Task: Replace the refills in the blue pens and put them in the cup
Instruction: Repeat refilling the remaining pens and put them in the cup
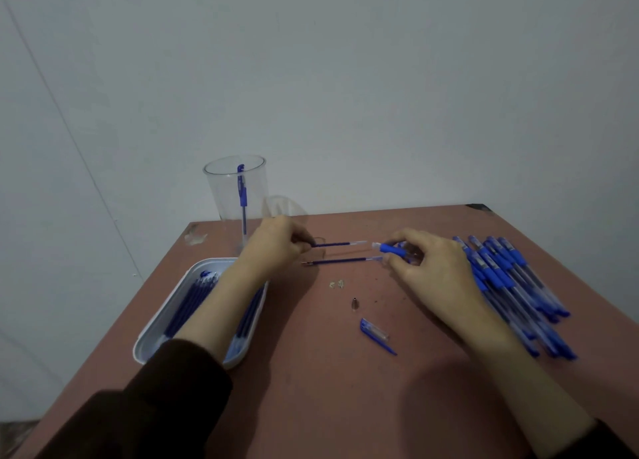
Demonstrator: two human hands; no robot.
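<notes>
Refill exchange on one opened pen looks to be the step in hand. Just right of the tall clear plastic cup and nearer the person, the left hand has its fingers curled and pinches the writing end of a thin dark-blue refill, which points toward the right hand. That hand, further right of the cup, curls its fingers round a clear pen barrel with a blue rubber grip. A second dark-blue refill lies parallel to the first, a little further from the cup, its pale end meeting the right thumb. Whether it is pinched or merely rests on the reddish-brown table I cannot tell.

The next move, I judge, calls for lining one refill's pale end up with the barrel mouth and sliding it in straight, then refitting the loose parts.

One blue pen stands in the cup. Two refills are out between the hands. One small metal nose cone and one blue-and-clear pen cap lie right of the cup and well nearer the person. The white oblong tray, nearer than the cup, holds several spare refills; the left forearm hides part of them, so no firm count. The heap of blue pens far right of the cup numbers more than ten, overlapping too much to count exactly.
</notes>
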